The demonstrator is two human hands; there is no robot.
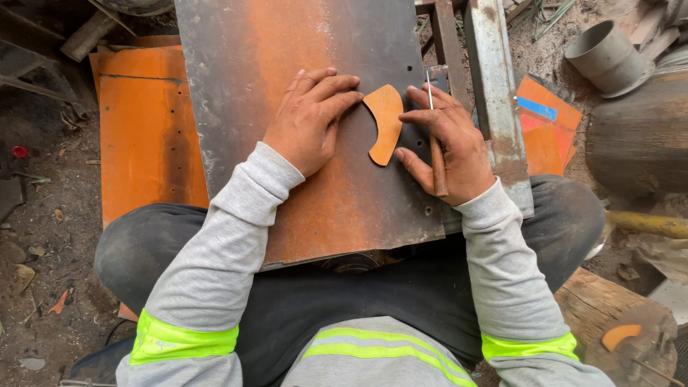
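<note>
A large rusty metal sheet (272, 43) lies across my lap. On it rests a small curved orange metal cutout (385, 122). My left hand (309, 118) lies flat on the sheet, fingertips touching the cutout's left edge. My right hand (448, 147) presses the cutout's right side with its fingertips and holds a thin rusty scriber rod (436, 154) along the palm, its bright tip pointing away from me.
An orange perforated sheet (147, 136) lies on the ground at left. A steel angle bar (498, 100) runs beside the sheet at right, with orange offcuts (548, 129), a grey pipe piece (608, 57), a yellow handle (648, 224) and a wooden log (609, 315) bearing another orange cutout (620, 335).
</note>
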